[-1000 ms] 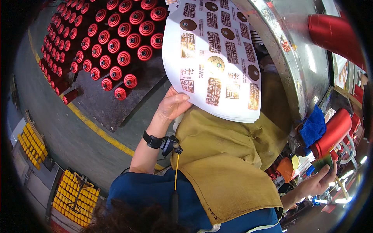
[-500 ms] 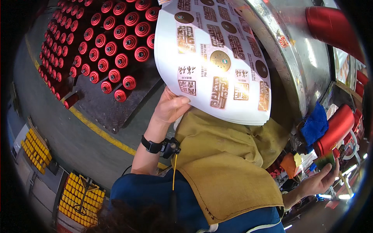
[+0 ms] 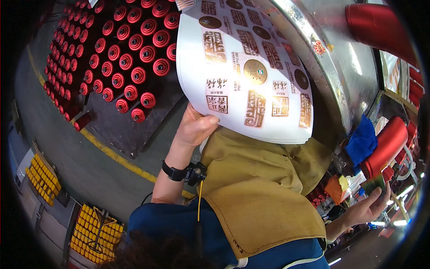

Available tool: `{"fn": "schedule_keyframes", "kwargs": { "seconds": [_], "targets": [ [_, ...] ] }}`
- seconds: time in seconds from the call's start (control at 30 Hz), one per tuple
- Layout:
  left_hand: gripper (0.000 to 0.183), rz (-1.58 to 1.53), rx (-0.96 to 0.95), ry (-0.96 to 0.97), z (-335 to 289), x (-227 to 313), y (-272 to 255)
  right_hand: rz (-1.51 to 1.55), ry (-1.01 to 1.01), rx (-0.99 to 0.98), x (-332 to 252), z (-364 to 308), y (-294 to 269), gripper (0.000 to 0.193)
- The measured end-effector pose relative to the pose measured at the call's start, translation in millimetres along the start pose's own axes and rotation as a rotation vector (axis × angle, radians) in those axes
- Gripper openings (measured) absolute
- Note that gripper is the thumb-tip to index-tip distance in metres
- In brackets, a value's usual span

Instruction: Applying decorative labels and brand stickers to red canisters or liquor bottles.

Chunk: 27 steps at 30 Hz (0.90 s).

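My left hand (image 3: 195, 125) pinches the lower left corner of a stack of white printed sheets (image 3: 233, 105), thumb on top and fingers underneath. Gold and brown emblems and round dots cover the sheets, which rest over my tan apron (image 3: 264, 193). Off to the right, my right hand (image 3: 368, 207) grips a flat, dark green piece (image 3: 374, 184) between thumb and fingers. That piece is close to the lower end of a glossy red cylinder (image 3: 386, 145); whether they touch, I cannot tell.
Rows of red round-ended bottles (image 3: 135, 42) stand on a dark board (image 3: 121, 125) at the left. A blue cloth (image 3: 361, 141) lies beside the red cylinder. A curved metal surface (image 3: 331, 62) borders the sheets, with another red cylinder (image 3: 380, 31) above. Yellow rollers (image 3: 94, 231) sit lower left.
The view has shifted slightly. My left hand keeps its pinch on the sheets. My right hand still holds the green piece near the red cylinder, having barely moved.
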<state>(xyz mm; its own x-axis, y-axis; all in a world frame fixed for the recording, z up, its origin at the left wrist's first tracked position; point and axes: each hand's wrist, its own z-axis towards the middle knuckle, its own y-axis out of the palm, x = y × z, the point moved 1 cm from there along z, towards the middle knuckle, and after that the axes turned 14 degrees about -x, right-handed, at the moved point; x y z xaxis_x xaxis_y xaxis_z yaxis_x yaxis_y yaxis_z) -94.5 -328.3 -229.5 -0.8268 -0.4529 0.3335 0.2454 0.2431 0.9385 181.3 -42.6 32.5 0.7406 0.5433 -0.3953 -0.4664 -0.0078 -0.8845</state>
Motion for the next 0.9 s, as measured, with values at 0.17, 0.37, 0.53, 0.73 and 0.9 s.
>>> {"fn": "schedule_keyframes", "kwargs": {
  "seconds": [0.17, 0.37, 0.53, 0.73, 0.9],
  "targets": [
    [0.060, -0.033, -0.035, -0.019, -1, -6, -8, 0.064, 0.024, 0.020, -2, -4, 3, 0.028],
    [0.057, -0.002, 0.096, -0.141, -17, -18, -19, 0.056, 0.005, 0.035, -3, -5, 5, 0.028],
    [0.062, 0.179, 0.392, -0.391, -6, -11, -9, 0.070, 0.046, 0.003, 3, -10, 4, 0.028],
    [0.058, 0.183, 0.404, -0.334, 27, -11, -20, 0.113, 0.012, 0.024, 9, -13, 5, 0.028],
    [0.071, 0.262, 0.203, -0.210, 66, -21, 15, 0.139, 0.027, 0.059, 18, -21, 3, 0.027]
  ]
}}
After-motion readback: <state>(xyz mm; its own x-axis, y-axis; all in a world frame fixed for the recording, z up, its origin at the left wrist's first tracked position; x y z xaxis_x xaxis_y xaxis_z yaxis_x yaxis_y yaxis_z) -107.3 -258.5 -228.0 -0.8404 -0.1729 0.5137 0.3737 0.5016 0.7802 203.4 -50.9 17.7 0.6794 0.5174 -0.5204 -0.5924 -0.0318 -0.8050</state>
